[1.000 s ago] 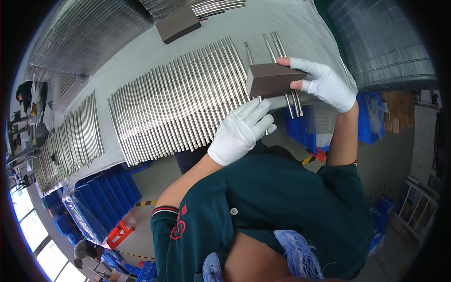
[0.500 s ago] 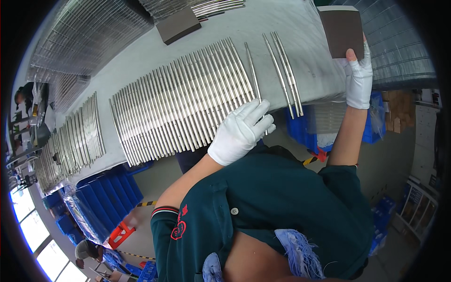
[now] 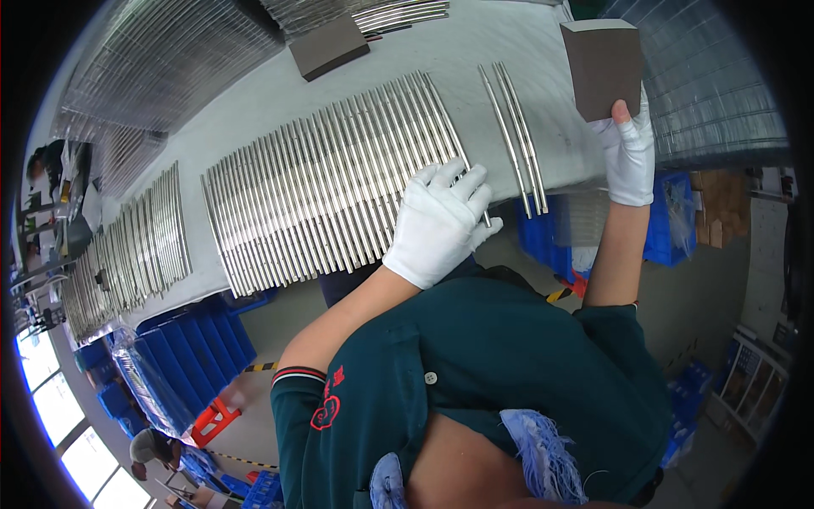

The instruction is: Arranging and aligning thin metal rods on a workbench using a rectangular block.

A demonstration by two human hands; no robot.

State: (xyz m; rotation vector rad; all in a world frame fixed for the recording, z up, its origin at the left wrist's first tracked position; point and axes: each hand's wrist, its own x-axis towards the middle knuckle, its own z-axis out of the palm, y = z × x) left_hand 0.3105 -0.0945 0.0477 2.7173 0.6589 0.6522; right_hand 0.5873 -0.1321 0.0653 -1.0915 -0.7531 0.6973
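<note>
My left hand (image 3: 438,219), in a white glove, rests flat with fingers spread on the near end of a long row of shiny metal rods (image 3: 331,182) laid side by side on a grey table (image 3: 475,42). My right hand (image 3: 627,151), also gloved, is raised at the right and grips a brown rectangular block (image 3: 604,56) by its lower edge. A few separate rods (image 3: 513,136) lie between the two hands, apart from the row.
A second brown block (image 3: 329,47) lies at the far side of the table beside more rods (image 3: 398,15). Another batch of rods (image 3: 136,246) lies at the left. Blue crates (image 3: 191,356) stand under the table and at the right (image 3: 661,229). A person (image 3: 153,445) is at lower left.
My right hand lifted the brown block off the rods near my left hand and carried it up and to the right. My left hand stayed on the row.
</note>
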